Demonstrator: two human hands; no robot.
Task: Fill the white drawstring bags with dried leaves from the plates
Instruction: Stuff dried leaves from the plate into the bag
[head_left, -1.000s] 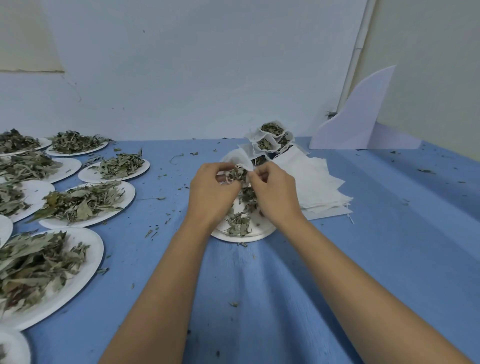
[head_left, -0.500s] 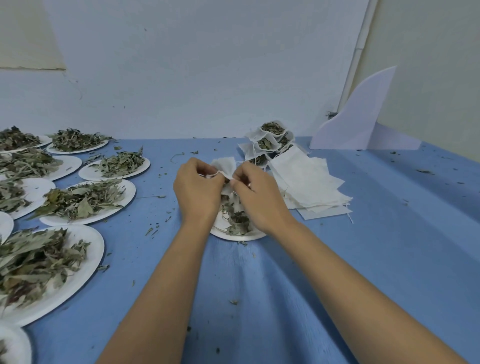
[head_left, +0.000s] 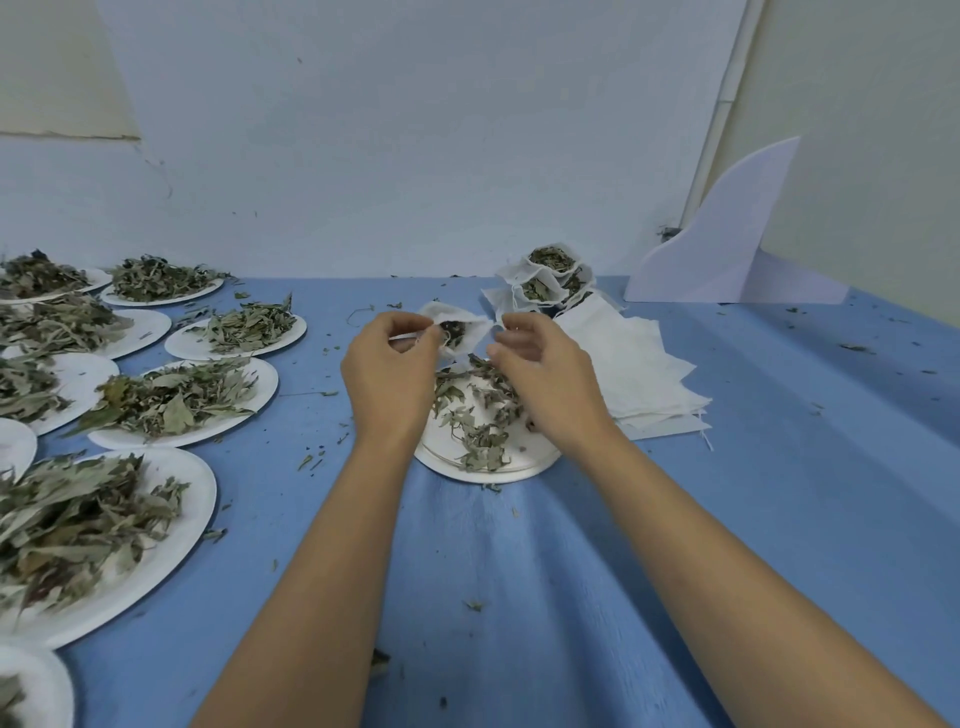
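Two bare forearms reach out from the bottom edge over a blue cloth-covered table (head_left: 519, 571) dotted with leaf crumbs. At the near left, large round white paper plates (head_left: 200, 499) carry heaps of dried grey-green leaves (head_left: 78, 519). Straight ahead, between the wrists, a smaller round white paper plate (head_left: 441, 452) holds a thinner scatter of the same leaves.

Just beyond it the left hand (head_left: 387, 369) and the right hand (head_left: 550, 379) hold up a small white drawstring bag (head_left: 470, 332). Its mouth faces the camera, with dark leaf inside. The left thumb and forefinger are closed together on the bag's left rim, and the other fingers are curled under. The right hand's fingertips (head_left: 511, 332) are bent in and pinch the bag's right corner, though they are blurred. The bag sits over the small plate's far edge.

Just right of the right hand lies a flat stack of empty white cloth bags (head_left: 639, 374). Behind the stack, a cluster of filled white bags (head_left: 550, 275) stands with open tops showing leaves. More leaf-laden plates (head_left: 179, 345) run back along the left. A curved white foam board (head_left: 727, 244) stands at the far right before the pale wall (head_left: 415, 130).
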